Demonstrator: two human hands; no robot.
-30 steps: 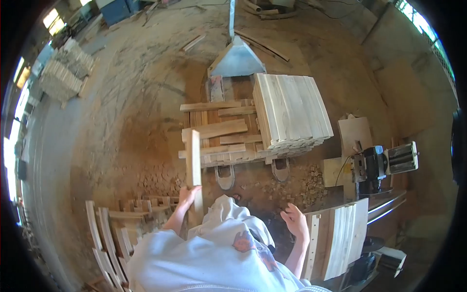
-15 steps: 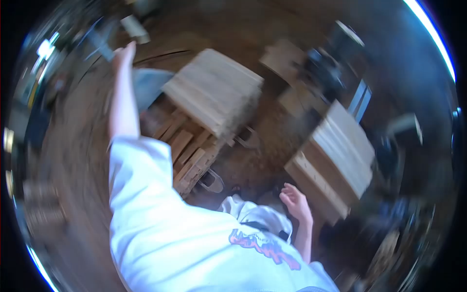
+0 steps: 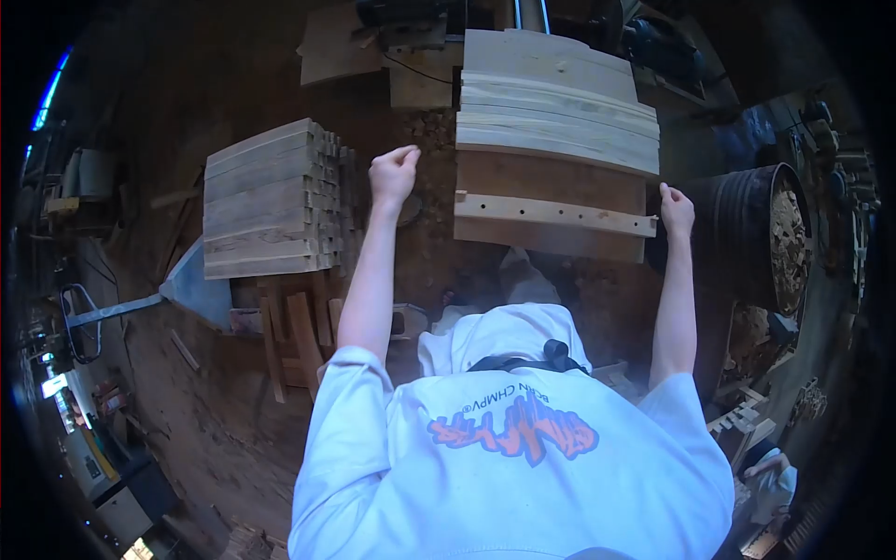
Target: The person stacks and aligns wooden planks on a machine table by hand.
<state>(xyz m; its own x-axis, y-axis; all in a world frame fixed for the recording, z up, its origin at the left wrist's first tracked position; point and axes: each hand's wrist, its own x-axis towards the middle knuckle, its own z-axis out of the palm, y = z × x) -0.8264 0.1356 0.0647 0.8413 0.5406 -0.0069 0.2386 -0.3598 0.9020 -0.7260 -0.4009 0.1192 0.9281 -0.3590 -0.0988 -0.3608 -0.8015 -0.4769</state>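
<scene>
My left hand [image 3: 394,175] is raised in a closed fist between two stacks of boards, with nothing showing in it. My right hand [image 3: 678,210], its fingers curled inward, is at the right end of the nearer stack; I cannot tell whether it pinches anything. Between the hands lies a wooden strip [image 3: 535,211] with a row of dark holes, across the front of that stack. Behind the strip, pale boards [image 3: 557,121] lie side by side above a browner board [image 3: 555,175]. The fist is left of the strip's end, apart from it.
A second stack of boards [image 3: 257,201] stands to the left, above wooden slats [image 3: 303,336]. A blue-grey metal piece with a handle [image 3: 199,285] is beside it. On the right, a dark drum [image 3: 737,224] holds wood scraps [image 3: 789,245]. Wood chips litter the floor.
My view has turned right, bringing the strip-fronted stack ahead. My left arm has come in from far left, and my right hand has risen to the stack's right end.
</scene>
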